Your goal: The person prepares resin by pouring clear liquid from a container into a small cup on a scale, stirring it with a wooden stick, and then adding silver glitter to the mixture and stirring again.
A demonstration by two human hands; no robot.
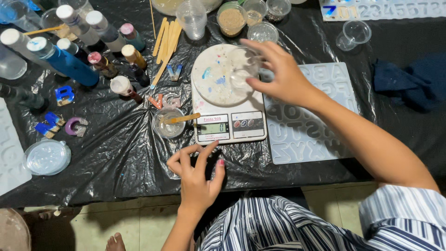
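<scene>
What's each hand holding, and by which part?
Right hand grips a clear plastic cup by its rim, on the scale. Left hand holds nothing.

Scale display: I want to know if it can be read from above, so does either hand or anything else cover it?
Nothing visible does. The left hand sits just below the scale, fingertips near its front edge. The right hand holds a clear cup on the round platform behind the display.
</scene>
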